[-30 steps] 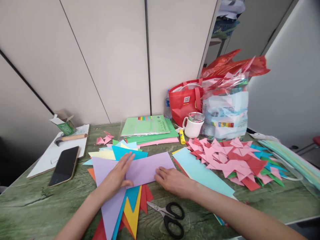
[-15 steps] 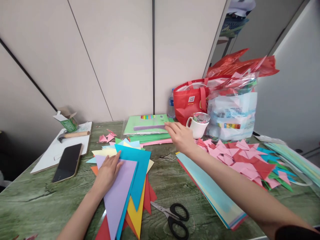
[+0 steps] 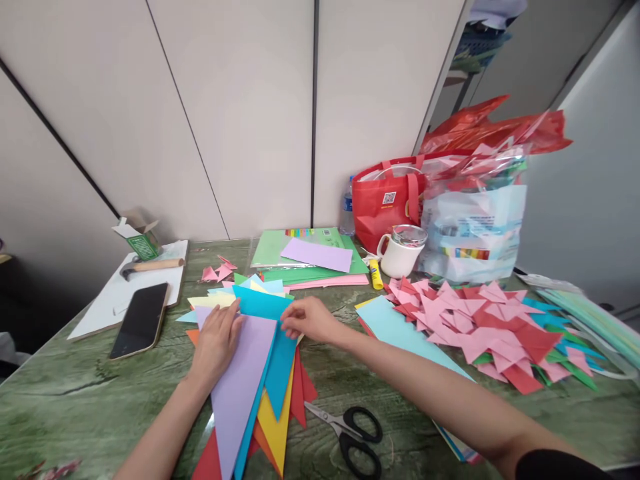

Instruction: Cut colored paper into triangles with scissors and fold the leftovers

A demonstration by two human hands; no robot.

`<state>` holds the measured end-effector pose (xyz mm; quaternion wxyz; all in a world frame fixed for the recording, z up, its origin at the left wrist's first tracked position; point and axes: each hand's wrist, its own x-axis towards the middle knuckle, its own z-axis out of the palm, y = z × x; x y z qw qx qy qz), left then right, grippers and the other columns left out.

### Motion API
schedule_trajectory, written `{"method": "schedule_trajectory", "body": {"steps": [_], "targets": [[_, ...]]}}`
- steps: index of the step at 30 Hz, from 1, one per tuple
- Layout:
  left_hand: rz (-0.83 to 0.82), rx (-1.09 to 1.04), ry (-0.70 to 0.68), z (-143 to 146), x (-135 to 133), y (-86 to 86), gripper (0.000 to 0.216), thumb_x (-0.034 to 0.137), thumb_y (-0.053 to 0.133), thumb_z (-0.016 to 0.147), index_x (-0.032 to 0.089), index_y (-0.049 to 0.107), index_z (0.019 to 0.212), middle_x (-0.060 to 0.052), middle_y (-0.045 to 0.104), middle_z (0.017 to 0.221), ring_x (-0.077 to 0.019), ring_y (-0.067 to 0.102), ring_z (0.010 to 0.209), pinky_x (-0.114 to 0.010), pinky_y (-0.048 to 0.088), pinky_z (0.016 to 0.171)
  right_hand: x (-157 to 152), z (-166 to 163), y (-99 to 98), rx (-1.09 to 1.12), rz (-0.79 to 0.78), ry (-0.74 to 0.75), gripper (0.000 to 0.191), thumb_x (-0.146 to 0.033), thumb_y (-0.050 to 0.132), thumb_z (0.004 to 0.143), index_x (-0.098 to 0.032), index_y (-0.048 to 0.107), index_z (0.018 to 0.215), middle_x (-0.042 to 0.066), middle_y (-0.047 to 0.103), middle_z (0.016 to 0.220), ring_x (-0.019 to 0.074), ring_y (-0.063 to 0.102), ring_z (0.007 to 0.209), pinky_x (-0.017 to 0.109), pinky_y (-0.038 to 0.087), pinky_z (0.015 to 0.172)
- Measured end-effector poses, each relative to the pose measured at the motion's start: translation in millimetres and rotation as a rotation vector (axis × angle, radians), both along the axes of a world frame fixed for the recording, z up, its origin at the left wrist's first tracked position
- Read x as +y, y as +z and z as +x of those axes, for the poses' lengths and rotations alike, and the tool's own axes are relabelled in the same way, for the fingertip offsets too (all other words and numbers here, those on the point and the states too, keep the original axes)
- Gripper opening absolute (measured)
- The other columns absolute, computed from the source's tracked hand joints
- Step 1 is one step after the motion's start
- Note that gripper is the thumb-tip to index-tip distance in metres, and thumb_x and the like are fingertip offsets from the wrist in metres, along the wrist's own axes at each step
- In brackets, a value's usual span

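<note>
My left hand [image 3: 217,340] lies flat, fingers stretched out, on a purple paper triangle [image 3: 250,373]. This triangle tops a fanned stack of coloured triangles, with a blue paper triangle [image 3: 281,377] showing on its right side. My right hand [image 3: 313,320] hovers over the blue paper's upper right corner, its fingers loosely bent near the purple triangle's right corner; no paper shows between them. A cut purple paper strip [image 3: 317,255] rests on the green paper pack [image 3: 270,250] at the back. Black-handled scissors [image 3: 345,427] lie partly open beside the stack.
On the right are a stack of long paper strips [image 3: 400,327] and a heap of folded pink and red pieces [image 3: 470,320]. A glue stick [image 3: 376,275], a white mug [image 3: 400,257] and a red bag [image 3: 375,207] stand behind. A phone [image 3: 140,320] and hammer [image 3: 155,265] lie left.
My right hand has let go of the purple strip onto the green pack and moved left and nearer, to the triangle stack. The left hand stays on the purple triangle.
</note>
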<state>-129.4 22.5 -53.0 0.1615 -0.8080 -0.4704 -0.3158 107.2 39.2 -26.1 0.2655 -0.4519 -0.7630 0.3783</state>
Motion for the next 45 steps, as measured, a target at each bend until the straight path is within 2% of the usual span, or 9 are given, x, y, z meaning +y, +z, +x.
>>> {"method": "schedule_trajectory", "body": {"steps": [3,7,14,25,32,36,39,42,45], "targets": [[0.028,-0.027,0.004,1.3,-1.5,0.9,0.036,0.027,0.035,0.094,0.011,0.049,0.124,-0.014,0.068,0.097,-0.0256,0.062,0.091,-0.048,0.044,0.094,-10.3,-21.8,-10.2,0.146,-0.205,-0.023,0.014,-0.004,0.052,0.08,-0.011,0.063,0.076,0.005,0.072,0.066,0.0135,0.07,0.056,0.02,0.056,0.05],[0.062,-0.062,0.0,2.4,-4.1,3.7,0.036,0.025,0.037,0.093,0.015,0.047,0.127,-0.011,0.069,0.095,-0.0249,0.062,0.092,-0.047,0.046,0.092,-10.0,-31.9,-18.6,0.312,-0.336,-0.108,0.004,-0.009,0.057,0.078,-0.012,0.059,0.077,0.003,0.07,0.062,0.0141,0.069,0.055,0.022,0.057,0.05],[0.086,-0.137,0.027,4.2,-7.5,7.4,0.038,0.021,0.037,0.092,0.019,0.044,0.13,-0.007,0.068,0.088,-0.0254,0.06,0.095,-0.048,0.044,0.093,-10.2,-30.2,-21.0,0.432,-0.3,-0.256,0.032,-0.005,0.072,0.056,-0.017,0.058,0.082,-0.001,0.066,0.075,0.0134,0.065,0.059,0.025,0.054,0.054],[0.067,-0.203,0.036,3.0,-7.4,3.1,0.036,0.023,0.041,0.091,0.018,0.05,0.125,-0.007,0.067,0.08,-0.0281,0.057,0.104,-0.045,0.044,0.09,-17.5,-36.1,-19.3,0.455,-0.388,-0.117,0.014,-0.013,0.073,0.059,-0.017,0.064,0.069,-0.005,0.06,0.052,0.0096,0.053,0.042,0.021,0.044,0.042],[0.076,-0.228,0.018,3.7,-8.6,3.9,0.037,0.021,0.038,0.092,0.019,0.048,0.127,-0.005,0.066,0.075,-0.0253,0.059,0.097,-0.046,0.042,0.095,-24.2,-51.9,-15.2,0.51,-0.438,-0.139,0.025,-0.009,0.075,0.053,-0.018,0.063,0.074,-0.007,0.058,0.048,0.0101,0.052,0.037,0.021,0.041,0.04],[0.149,-0.387,0.172,-1.6,-14.9,17.1,0.039,0.025,0.036,0.092,0.019,0.045,0.13,-0.01,0.065,0.102,-0.0272,0.055,0.108,-0.047,0.039,0.097,-21.3,-52.0,1.3,0.629,-0.424,-0.143,0.016,-0.008,0.07,0.056,-0.019,0.06,0.062,-0.007,0.057,0.049,0.0107,0.054,0.044,0.022,0.043,0.047],[0.183,-0.746,0.285,-7.5,-14.2,28.5,0.043,0.032,0.039,0.093,0.019,0.04,0.134,-0.012,0.056,0.121,-0.028,0.049,0.117,-0.047,0.035,0.102,-14.0,-39.4,28.2,0.776,-0.428,-0.138,0.01,-0.014,0.066,0.064,-0.019,0.058,0.06,-0.006,0.058,0.056,0.0103,0.056,0.056,0.022,0.048,0.06],[-0.036,-1.167,0.098,-11.5,-5.0,30.8,0.049,0.04,0.043,0.091,0.022,0.034,0.136,-0.011,0.049,0.132,-0.0264,0.046,0.123,-0.046,0.031,0.106,-6.3,-20.3,55.9,0.913,-0.487,-0.116,0.012,-0.022,0.058,0.073,-0.019,0.053,0.063,-0.005,0.059,0.061,0.0105,0.058,0.061,0.022,0.049,0.063],[-0.288,-1.262,-0.07,-11.6,4.9,25.0,0.05,0.05,0.038,0.09,0.022,0.039,0.132,-0.015,0.053,0.129,-0.0282,0.055,0.115,-0.05,0.043,0.096,-0.9,-1.5,73.0,0.99,-0.575,-0.111,0.015,-0.026,0.045,0.081,-0.018,0.056,0.074,-0.003,0.062,0.063,0.0128,0.06,0.06,0.023,0.049,0.06]]}}
